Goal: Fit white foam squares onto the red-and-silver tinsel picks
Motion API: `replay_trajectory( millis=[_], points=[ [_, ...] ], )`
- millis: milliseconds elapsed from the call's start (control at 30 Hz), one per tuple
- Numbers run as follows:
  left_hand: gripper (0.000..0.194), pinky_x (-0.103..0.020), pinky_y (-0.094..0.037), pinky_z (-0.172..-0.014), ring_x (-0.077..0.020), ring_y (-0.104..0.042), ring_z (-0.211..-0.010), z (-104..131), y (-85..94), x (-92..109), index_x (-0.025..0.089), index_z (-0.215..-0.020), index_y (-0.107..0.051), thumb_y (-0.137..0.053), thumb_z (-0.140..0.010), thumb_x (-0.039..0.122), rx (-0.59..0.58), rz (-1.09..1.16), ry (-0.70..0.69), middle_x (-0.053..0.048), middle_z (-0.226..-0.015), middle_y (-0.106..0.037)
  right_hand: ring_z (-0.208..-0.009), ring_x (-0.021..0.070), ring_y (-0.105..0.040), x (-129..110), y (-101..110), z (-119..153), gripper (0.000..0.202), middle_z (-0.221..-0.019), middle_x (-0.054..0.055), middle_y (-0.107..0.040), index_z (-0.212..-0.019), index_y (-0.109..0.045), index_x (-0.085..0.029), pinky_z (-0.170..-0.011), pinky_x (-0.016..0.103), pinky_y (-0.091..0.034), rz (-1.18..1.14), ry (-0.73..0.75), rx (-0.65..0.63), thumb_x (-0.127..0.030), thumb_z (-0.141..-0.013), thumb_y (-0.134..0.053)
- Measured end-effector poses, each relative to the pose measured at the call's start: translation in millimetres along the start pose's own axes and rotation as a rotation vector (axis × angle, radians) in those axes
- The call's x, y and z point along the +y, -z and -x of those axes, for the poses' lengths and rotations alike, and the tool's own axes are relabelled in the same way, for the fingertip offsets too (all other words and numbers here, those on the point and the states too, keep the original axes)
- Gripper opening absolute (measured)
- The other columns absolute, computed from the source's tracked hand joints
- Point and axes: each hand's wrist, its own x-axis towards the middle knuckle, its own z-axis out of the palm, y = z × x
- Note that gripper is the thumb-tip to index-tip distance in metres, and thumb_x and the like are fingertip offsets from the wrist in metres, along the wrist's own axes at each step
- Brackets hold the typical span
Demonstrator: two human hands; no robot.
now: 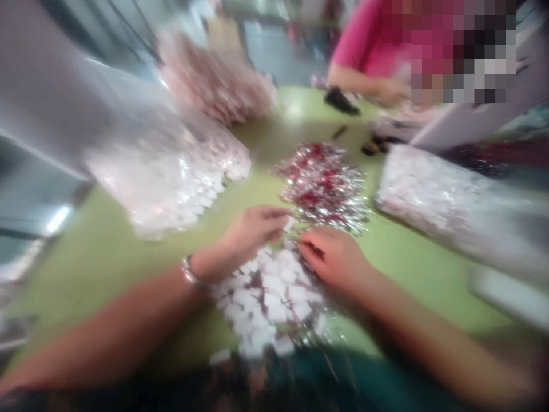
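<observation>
My left hand (pixel 263 226) is closed, with a small white card (pixel 289 224) pinched at its fingertips. Just to its right, my right hand (pixel 332 254) has its fingers curled together; whatever it may hold is hidden. Below and between both hands spreads a heap of small white cards (pixel 274 294), some with shiny bits among them. Beyond my hands lies a pile of small shiny silver and red pieces (pixel 323 186), too blurred to name.
A clear plastic bag of white pieces (pixel 171 183) lies at left, a pinkish bundle (pixel 214 74) behind it. Another filled bag (pixel 429 183) is at right, near a white block (pixel 514 294). A person in a pink top (pixel 364 40) works across the green table (pixel 398 269).
</observation>
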Motion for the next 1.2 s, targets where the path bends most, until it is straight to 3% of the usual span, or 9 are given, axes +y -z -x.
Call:
replay_trajectory(
  millis=[133,233,333,467,633,800,1000,1200],
  points=[
    [0.017,-0.019,-0.043,-0.046,-0.0092,-0.057,-0.049,2,-5.6,5,0.012,-0.091,-0.062,-0.070,-0.077,0.019,-0.016,0.099,0.049,0.000,-0.057,-0.062,-0.070,0.0156,-0.059,0,0,0,0.020,-0.078,0.004,-0.069,-0.083,-0.067,-0.019,-0.065,0.028,-0.040,-0.015,-0.003,0.037,-0.023,-0.091,-0.049],
    [0.026,-0.019,-0.044,-0.046,-0.0103,-0.059,-0.048,3,-5.7,5,0.012,-0.102,-0.061,-0.069,-0.079,0.021,-0.041,0.062,0.061,-0.001,-0.056,-0.064,-0.069,0.0153,-0.059,1,1,0,0.020,-0.078,0.004,-0.070,-0.083,-0.066,-0.019,-0.065,0.027,-0.040,-0.014,-0.019,0.055,-0.022,-0.090,-0.048],
    [0.038,-0.021,-0.050,-0.054,-0.0116,-0.064,-0.056,3,-3.8,2,0.014,-0.115,-0.064,-0.072,-0.079,0.026,-0.095,0.046,0.037,-0.004,-0.066,-0.070,-0.069,0.0158,-0.059,3,1,-1,0.020,-0.078,0.004,-0.070,-0.082,-0.066,-0.019,-0.066,0.028,-0.039,-0.001,-0.023,0.060,-0.021,-0.090,-0.048],
    [0.033,-0.023,-0.055,-0.064,-0.0129,-0.069,-0.064,1,-1.5,-3,0.012,-0.104,-0.071,-0.074,-0.078,0.032,-0.136,0.063,0.070,-0.008,-0.074,-0.074,-0.068,0.0162,-0.058,5,1,-1,0.019,-0.077,0.005,-0.069,-0.081,-0.065,-0.018,-0.064,0.028,-0.038,0.053,-0.067,0.080,-0.019,-0.088,-0.048],
    [0.035,-0.024,-0.056,-0.062,-0.0146,-0.070,-0.066,-1,0.3,-7,0.014,-0.104,-0.071,-0.075,-0.078,0.037,-0.161,-0.103,-0.020,-0.009,-0.079,-0.076,-0.066,0.0166,-0.056,5,2,-1,0.024,-0.076,0.006,-0.068,-0.082,-0.065,-0.017,-0.061,0.028,-0.035,0.149,-0.079,0.052,-0.021,-0.092,-0.044],
    [0.027,-0.024,-0.055,-0.054,-0.0144,-0.067,-0.055,0,-0.1,-2,0.014,-0.097,-0.072,-0.075,-0.077,0.033,-0.225,-0.237,-0.018,-0.005,-0.063,-0.072,-0.062,0.0166,-0.054,0,2,-2,0.028,-0.073,0.008,-0.066,-0.078,-0.065,-0.016,-0.058,0.029,-0.031,0.272,-0.009,-0.009,-0.019,-0.093,-0.042],
    [0.030,-0.022,-0.054,-0.052,-0.0124,-0.066,-0.053,1,1.4,1,0.013,-0.094,-0.069,-0.076,-0.076,0.035,-0.259,-0.066,-0.002,-0.004,-0.064,-0.072,-0.069,0.0165,-0.058,4,8,1,0.026,-0.078,0.005,-0.070,-0.083,-0.066,-0.019,-0.063,0.028,-0.036,0.127,-0.004,0.064,-0.028,-0.096,-0.045],
    [0.037,-0.018,-0.048,-0.045,-0.0106,-0.064,-0.050,1,4.2,0,0.011,-0.088,-0.069,-0.082,-0.069,0.040,-0.338,0.034,0.022,-0.005,-0.066,-0.071,-0.062,0.0152,-0.052,7,7,-2,0.034,-0.069,0.004,-0.064,-0.074,-0.060,-0.019,-0.059,0.027,-0.035,0.044,0.149,-0.004,-0.028,-0.098,-0.038]
  ],
)
